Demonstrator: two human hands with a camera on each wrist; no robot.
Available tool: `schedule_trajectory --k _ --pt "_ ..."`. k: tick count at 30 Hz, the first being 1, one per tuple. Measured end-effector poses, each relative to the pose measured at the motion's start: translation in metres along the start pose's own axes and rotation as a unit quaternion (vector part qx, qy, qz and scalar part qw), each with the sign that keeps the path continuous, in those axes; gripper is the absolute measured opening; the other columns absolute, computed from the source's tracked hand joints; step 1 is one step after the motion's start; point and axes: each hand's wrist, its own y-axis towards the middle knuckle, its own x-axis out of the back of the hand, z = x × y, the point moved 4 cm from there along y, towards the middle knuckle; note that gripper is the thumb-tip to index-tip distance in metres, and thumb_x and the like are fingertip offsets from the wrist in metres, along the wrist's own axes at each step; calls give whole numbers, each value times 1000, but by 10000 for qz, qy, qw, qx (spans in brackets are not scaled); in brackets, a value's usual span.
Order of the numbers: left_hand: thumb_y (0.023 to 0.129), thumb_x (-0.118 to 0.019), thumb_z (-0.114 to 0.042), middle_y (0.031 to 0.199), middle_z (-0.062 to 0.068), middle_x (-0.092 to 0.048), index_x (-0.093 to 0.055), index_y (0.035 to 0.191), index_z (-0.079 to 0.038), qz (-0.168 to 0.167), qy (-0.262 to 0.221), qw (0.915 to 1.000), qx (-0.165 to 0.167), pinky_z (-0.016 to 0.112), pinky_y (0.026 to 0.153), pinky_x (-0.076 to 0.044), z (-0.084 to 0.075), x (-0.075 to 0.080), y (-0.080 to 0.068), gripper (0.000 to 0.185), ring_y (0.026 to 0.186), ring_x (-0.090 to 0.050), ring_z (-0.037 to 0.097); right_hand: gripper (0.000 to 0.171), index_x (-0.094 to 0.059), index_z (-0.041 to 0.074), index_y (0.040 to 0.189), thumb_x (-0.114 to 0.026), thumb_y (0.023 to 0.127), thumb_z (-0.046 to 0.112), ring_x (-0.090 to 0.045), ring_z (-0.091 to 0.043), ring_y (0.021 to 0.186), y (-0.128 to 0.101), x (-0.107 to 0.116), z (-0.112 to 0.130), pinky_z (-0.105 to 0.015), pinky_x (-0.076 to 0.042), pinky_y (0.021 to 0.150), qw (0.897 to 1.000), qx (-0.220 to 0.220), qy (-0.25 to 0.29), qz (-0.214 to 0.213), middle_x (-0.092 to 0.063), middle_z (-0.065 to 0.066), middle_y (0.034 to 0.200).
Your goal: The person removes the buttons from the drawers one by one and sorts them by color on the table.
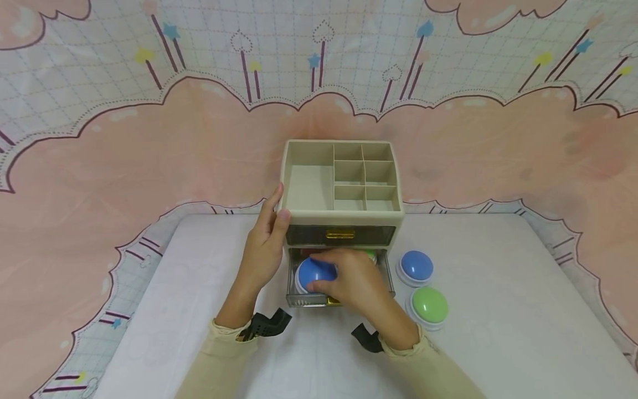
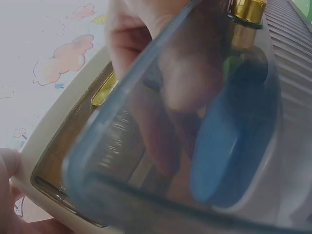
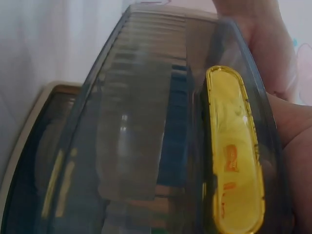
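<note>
A cream desktop organizer [image 1: 344, 215] stands on the table with its lower clear drawer [image 1: 304, 301] pulled out. Inside that drawer, my right hand [image 1: 359, 277] grips a blue dome-topped push button [image 1: 316, 274] with a white base, thumb at the front and fingers over the far side. The blue button [image 2: 219, 156] also shows through the drawer wall in the left wrist view. My left hand [image 1: 263, 246] rests against the organizer's left side, fingers extended along it and thumb at the front corner. Behind the right hand, a green button [image 1: 371, 254] is partly hidden in the drawer.
Right of the drawer, another blue button [image 1: 416, 266] and a green button [image 1: 430, 305] sit on the white table [image 1: 508, 332]. The upper drawer [image 1: 309, 235] is closed. Divided compartments [image 1: 349, 173] top the organizer. A patterned cloth [image 1: 199, 144] hangs behind.
</note>
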Motion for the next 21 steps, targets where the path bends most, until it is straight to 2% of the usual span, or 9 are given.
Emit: schedule_trajectory --k 10,16,21 --pt "110 -43 -40 146 16 -56 -27 159 -46 -22 -46 10000 -9 58 107 -45 -1 1 0 52 131 -58 32 60 -73 21 129 -94 74 31 -69 -29 109 7 -3 2 -51 -55 96 9971 -234 8 718 -73 -6 125" --pt "110 -43 -40 142 15 -60 -27 159 -47 -51 -30 10000 1 56 105 -47 0 0 0 52 127 -60 31 62 -74 18 128 -96 71 31 -69 -31 109 6 -5 5 -53 -56 94 9982 -251 129 529 -73 -7 125" --pt "110 -43 -41 142 15 -60 -27 159 -47 -65 -14 10000 -7 56 105 -48 1 -1 1 51 127 -60 31 62 -74 16 128 -95 73 31 -70 -32 108 5 -7 5 -54 -57 93 9986 -212 340 335 -71 -8 127"
